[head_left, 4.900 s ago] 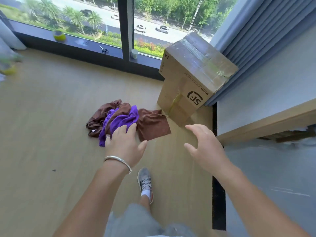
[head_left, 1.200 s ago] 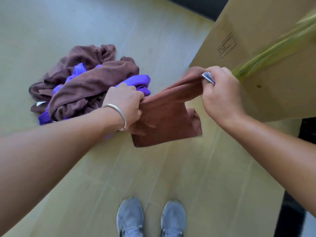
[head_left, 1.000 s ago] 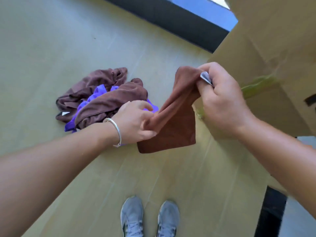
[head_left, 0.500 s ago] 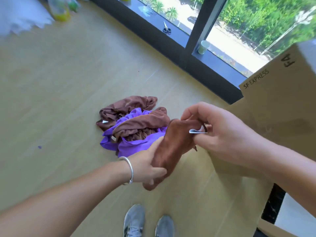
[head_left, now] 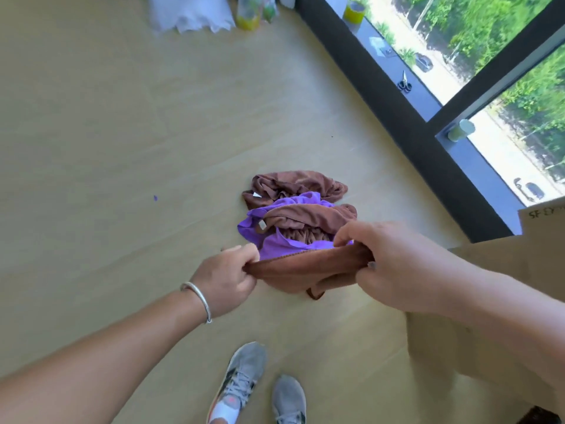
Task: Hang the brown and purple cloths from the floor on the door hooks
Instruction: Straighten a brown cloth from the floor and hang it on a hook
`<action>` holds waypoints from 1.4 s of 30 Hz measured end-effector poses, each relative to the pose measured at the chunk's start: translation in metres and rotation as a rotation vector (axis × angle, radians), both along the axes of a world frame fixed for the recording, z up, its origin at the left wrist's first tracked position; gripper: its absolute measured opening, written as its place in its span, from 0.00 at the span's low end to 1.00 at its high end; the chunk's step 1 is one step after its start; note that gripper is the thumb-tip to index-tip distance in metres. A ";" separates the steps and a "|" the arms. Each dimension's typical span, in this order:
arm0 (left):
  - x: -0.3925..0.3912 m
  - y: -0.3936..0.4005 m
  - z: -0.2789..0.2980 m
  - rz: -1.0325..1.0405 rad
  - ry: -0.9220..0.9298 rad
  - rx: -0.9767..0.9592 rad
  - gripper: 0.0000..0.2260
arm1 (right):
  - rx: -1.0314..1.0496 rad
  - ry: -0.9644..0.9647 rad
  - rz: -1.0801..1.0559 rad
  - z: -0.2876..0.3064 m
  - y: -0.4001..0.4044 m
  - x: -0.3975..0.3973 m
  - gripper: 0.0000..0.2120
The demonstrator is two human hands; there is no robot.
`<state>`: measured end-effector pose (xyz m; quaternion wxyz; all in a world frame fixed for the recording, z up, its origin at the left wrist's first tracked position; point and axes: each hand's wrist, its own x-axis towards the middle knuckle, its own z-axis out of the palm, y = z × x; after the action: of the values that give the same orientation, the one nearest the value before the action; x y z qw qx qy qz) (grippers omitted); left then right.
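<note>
A brown cloth (head_left: pixel 302 267) is stretched level between my two hands, lifted off the wooden floor. My left hand (head_left: pixel 224 278) pinches its left end; my right hand (head_left: pixel 394 264) grips its right end. Just beyond it a heap stays on the floor: a purple cloth (head_left: pixel 275 246) tangled with other brown cloths (head_left: pixel 293 185). No door or hooks are in view.
A large cardboard box (head_left: pixel 495 301) stands close on the right, behind my right arm. A dark window sill (head_left: pixel 406 117) runs along the far right with scissors (head_left: pixel 404 82) and a small cup (head_left: pixel 461 130). White fabric and bottles (head_left: pixel 250 13) lie at the top. My shoes (head_left: pixel 244 377) are below.
The brown cloth was bunched between my hands and is now pulled out flat and wide, my left hand having moved left. The view has swung left, away from the box.
</note>
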<state>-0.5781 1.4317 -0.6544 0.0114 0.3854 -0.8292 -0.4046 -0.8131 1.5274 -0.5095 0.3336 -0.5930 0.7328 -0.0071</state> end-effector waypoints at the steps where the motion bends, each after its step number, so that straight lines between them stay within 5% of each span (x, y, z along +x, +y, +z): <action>1: 0.019 0.003 -0.001 0.073 -0.030 -0.031 0.05 | 0.015 0.033 0.037 -0.006 -0.001 0.008 0.15; 6: 0.103 0.027 -0.004 0.157 -0.165 -0.174 0.09 | 0.004 0.142 0.224 -0.029 -0.006 0.050 0.02; 13: 0.231 0.058 -0.004 0.516 -0.296 -0.167 0.11 | -0.114 0.175 0.341 -0.067 -0.012 0.131 0.08; 17: 0.305 0.079 -0.011 0.385 -0.294 0.058 0.11 | -0.024 0.178 0.305 -0.100 -0.013 0.175 0.13; 21: 0.357 0.080 -0.027 0.062 -0.634 0.012 0.09 | 0.062 0.164 0.297 -0.123 -0.025 0.225 0.13; 26: 0.417 0.032 -0.019 0.286 -0.834 -0.050 0.13 | 0.001 0.182 0.325 -0.124 -0.079 0.281 0.11; 31: 0.454 -0.038 0.022 0.482 -0.735 -0.102 0.13 | -0.096 0.238 0.361 -0.096 -0.165 0.308 0.18; 42: 0.506 -0.135 0.140 0.902 -0.042 -0.481 0.08 | -0.565 0.195 0.314 0.000 -0.277 0.338 0.17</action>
<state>-0.0719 1.2967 -0.5147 0.2565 0.6994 -0.6502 -0.1493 -0.4752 1.2506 -0.5097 0.0814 -0.7656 0.6299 -0.1017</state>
